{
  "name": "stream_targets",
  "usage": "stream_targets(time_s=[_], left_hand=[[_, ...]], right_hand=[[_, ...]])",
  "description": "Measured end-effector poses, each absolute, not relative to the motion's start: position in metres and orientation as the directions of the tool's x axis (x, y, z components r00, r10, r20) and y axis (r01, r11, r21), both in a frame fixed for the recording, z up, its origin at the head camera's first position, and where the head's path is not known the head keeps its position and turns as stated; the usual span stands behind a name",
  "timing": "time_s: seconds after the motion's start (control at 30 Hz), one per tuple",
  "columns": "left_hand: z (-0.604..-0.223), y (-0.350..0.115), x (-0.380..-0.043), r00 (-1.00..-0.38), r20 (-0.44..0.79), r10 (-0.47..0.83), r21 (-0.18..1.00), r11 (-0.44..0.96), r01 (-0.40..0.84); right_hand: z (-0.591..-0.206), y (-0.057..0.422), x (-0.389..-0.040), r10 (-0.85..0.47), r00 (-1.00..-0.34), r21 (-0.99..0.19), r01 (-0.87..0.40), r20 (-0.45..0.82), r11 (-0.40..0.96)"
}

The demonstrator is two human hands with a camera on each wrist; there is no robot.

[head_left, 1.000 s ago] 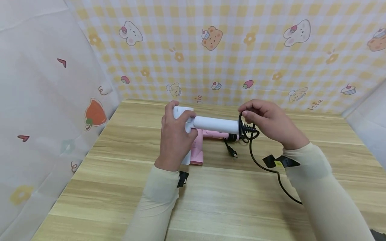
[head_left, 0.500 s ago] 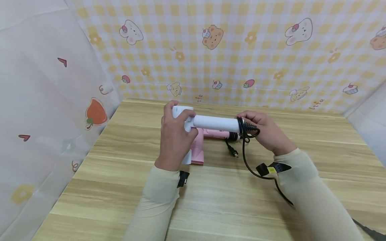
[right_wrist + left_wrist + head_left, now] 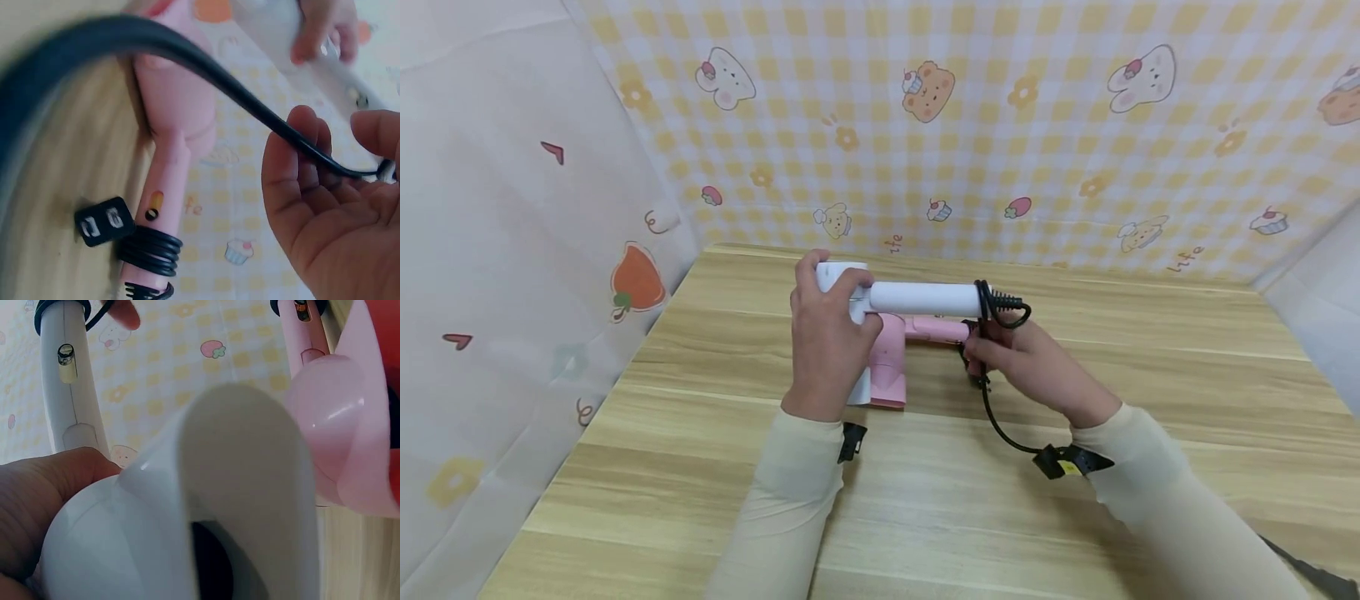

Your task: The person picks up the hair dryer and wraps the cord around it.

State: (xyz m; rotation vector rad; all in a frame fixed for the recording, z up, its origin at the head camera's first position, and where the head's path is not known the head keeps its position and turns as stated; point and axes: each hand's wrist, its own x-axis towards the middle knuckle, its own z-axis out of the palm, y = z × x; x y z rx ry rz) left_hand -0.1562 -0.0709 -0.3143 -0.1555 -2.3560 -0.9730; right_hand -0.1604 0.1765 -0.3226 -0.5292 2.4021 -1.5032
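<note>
White hair dryer (image 3: 925, 299): in the head view, held just left of and partly in front of the pink hair dryer (image 3: 889, 354), which lies on the wooden table (image 3: 955, 508). Smooth body; flattened nozzle (image 3: 250, 444), dark inside. Black cord (image 3: 1003, 433) looped around the handle end. Left hand (image 3: 829, 346) grips the body. Right hand (image 3: 1037, 362), near the pink dryer's handle, has fingers curled loosely around the cord. Black plug (image 3: 104, 222) sits beside that same handle, itself wrapped in black coils (image 3: 150, 251).
</note>
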Motion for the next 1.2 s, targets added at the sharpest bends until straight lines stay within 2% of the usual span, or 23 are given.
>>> stream_targets(time_s=[0.23, 0.5, 0.7, 0.87, 1.2], left_hand=[[-0.317, -0.072, -0.157, -0.829, 0.55, -0.103, 0.602, 0.736, 0.308], [-0.319, -0.071, -0.16, -0.843, 0.527, -0.104, 0.6, 0.748, 0.283], [-0.32, -0.07, -0.16, -0.856, 0.507, -0.102, 0.601, 0.754, 0.266], [-0.319, -0.069, -0.159, -0.856, 0.508, -0.097, 0.586, 0.767, 0.261], [-0.32, -0.067, -0.158, -0.859, 0.507, -0.066, 0.546, 0.796, 0.261]], right_hand=[[-0.323, 0.171, -0.146, -0.445, -0.895, -0.795, -0.246, -0.034, 0.555], [-0.313, 0.175, -0.129, -0.472, -0.881, -0.706, -0.33, -0.007, 0.627], [-0.302, 0.178, -0.118, -0.448, -0.894, -0.662, -0.328, -0.014, 0.674], [-0.293, 0.181, -0.114, -0.448, -0.891, -0.608, -0.393, 0.067, 0.69], [-0.275, 0.189, -0.118, -0.425, -0.881, -0.586, -0.46, 0.207, 0.668]])
